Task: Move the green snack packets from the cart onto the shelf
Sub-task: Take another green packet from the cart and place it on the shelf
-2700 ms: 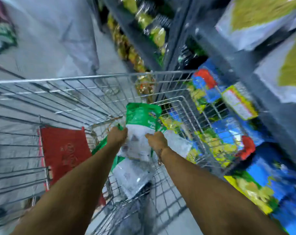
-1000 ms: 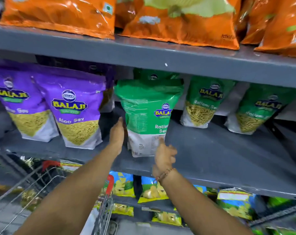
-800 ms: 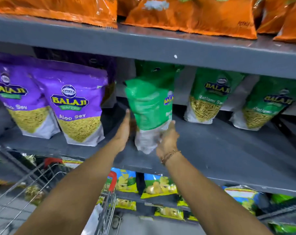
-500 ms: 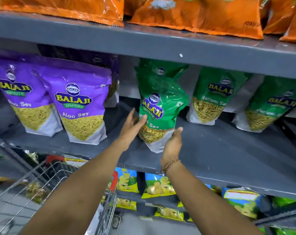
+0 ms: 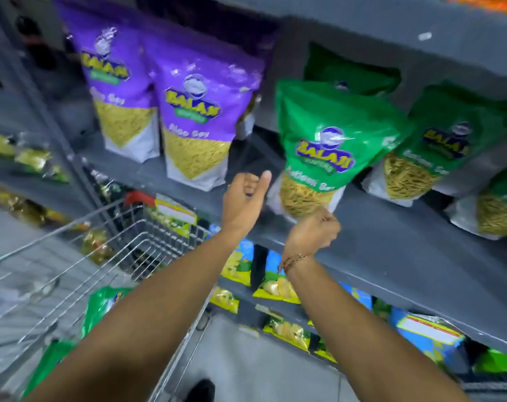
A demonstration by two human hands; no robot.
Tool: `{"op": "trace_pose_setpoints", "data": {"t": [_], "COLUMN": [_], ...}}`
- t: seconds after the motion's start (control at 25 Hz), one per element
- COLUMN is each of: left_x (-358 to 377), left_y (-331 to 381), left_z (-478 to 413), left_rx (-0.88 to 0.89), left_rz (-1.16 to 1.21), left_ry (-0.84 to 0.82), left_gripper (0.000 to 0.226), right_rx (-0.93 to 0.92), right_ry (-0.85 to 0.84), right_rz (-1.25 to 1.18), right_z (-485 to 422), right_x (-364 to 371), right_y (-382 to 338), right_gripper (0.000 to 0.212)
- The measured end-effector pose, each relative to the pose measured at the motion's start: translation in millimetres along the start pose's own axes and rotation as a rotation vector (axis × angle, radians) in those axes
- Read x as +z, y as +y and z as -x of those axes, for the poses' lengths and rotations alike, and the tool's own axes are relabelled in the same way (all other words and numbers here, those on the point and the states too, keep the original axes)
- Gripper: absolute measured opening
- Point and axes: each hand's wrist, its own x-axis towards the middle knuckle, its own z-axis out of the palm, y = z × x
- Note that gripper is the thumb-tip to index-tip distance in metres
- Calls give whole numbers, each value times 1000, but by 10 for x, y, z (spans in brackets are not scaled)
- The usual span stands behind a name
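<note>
We're at the placing step: one green packet [image 5: 330, 146] stands on the shelf [image 5: 391, 242], just above and ahead of both our hands, leaning a bit toward the other green packets [image 5: 438, 152] to the right of it. Left hand [image 5: 243, 198] is empty, fingers loosely curled with the thumb up, just left of the packet's bottom corner, no clear contact. Right hand [image 5: 313, 230] is loosely closed right under the packet's bottom edge; blur stops us telling if it touches or pinches that edge. The two hands sit apart, one either side of the packet base.

More green packets [image 5: 101, 309] lie in the cart [image 5: 107, 233], down and left below our left forearm. Purple packets [image 5: 194, 132] stand up-left of the left hand.

Next move, as we judge it: drop both hands back down-left into the cart, grab another green packet, lift it to the free shelf space beside this one.
</note>
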Motion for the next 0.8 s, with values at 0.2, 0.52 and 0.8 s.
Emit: {"op": "trace_pose_setpoints", "data": {"t": [0.2,0.52,0.8], "left_x": [-1396,-2329,-2042], "left_y": [-1164,-3299,-3794], "left_z": [179,918,922], "left_rx": [-396,-1214,-1282], "left_rz": [191,795,957], "left_ry": [654,455,471], "left_gripper": [44,50,47], "right_rx": [-190,-352,-525], "right_ry": [-944,-1760,-1557], "right_rz": [334,1520,1676], "right_z": [1322,2135,2033], "right_x": [478,1375,1159], "right_y": [702,2924,3474], "right_gripper": [17,34,31]}}
